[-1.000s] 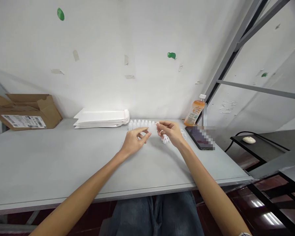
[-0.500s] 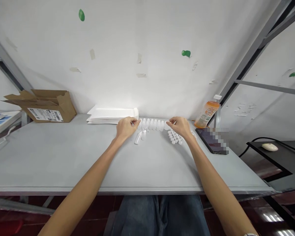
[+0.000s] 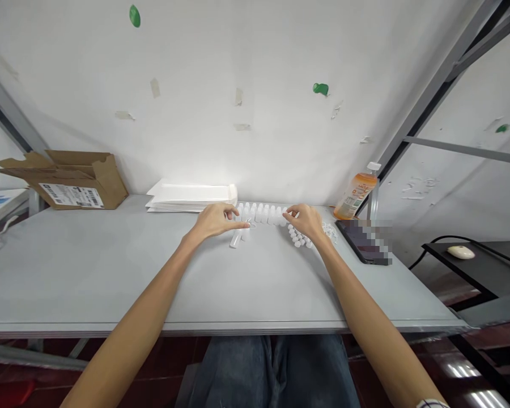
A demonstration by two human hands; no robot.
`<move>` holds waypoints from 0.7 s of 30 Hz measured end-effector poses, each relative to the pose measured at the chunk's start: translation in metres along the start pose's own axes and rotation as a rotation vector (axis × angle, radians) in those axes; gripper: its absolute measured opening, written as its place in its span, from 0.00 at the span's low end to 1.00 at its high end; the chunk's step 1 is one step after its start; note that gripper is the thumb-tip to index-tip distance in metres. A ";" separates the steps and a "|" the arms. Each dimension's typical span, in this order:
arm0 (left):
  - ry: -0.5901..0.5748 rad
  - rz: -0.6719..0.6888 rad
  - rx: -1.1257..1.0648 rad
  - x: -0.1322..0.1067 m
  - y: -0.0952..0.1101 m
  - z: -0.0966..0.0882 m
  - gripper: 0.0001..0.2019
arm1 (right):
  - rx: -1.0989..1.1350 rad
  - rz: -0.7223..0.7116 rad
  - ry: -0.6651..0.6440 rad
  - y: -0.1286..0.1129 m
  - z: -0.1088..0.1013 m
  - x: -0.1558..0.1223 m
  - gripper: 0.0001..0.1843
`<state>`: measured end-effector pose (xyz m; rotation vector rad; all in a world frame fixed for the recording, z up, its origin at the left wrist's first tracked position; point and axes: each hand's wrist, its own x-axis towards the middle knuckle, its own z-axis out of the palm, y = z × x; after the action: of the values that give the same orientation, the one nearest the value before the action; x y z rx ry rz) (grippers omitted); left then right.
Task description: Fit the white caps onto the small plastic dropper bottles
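Observation:
A row of small white plastic bottles [image 3: 264,213] stands upright near the back of the table. My left hand [image 3: 215,219] is at the row's left end, thumb stretched out and fingers apart, holding nothing. Under its thumb, a clear small bottle [image 3: 235,239] lies tilted on the tabletop, beside another partly hidden one. My right hand [image 3: 306,220] is at the right end of the row, thumb and forefinger closed against the last bottle [image 3: 283,219]. Below that hand lies a cluster of white caps [image 3: 296,238]; small white pieces [image 3: 330,231] are beside it.
White paper envelopes [image 3: 187,196] lie stacked against the wall, left of the row. An open cardboard box [image 3: 80,184] is at the back left. On the right are an orange drink bottle [image 3: 356,195] and a phone [image 3: 359,241]. The grey table [image 3: 110,272] ends in front of my legs.
My left hand has opened from its pinch at the row's left end, and its thumb has swung out over the loose bottles. My right hand has shifted slightly left with its fingers at the row's end.

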<state>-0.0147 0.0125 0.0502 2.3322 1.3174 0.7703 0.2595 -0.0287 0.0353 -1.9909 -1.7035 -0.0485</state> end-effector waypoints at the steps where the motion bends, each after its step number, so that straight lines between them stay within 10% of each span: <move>1: -0.012 0.018 0.004 0.000 0.001 0.003 0.26 | -0.001 0.003 0.001 0.000 0.000 0.000 0.13; 10: -0.047 0.101 -0.063 0.002 0.002 0.023 0.15 | 0.031 -0.011 0.097 0.001 -0.007 -0.001 0.13; 21: -0.024 0.025 -0.706 -0.002 0.020 0.007 0.16 | 0.263 -0.037 0.363 -0.013 -0.018 -0.013 0.16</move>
<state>0.0018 0.0003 0.0545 1.7803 0.8164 1.0090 0.2503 -0.0466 0.0513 -1.6430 -1.4322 -0.1789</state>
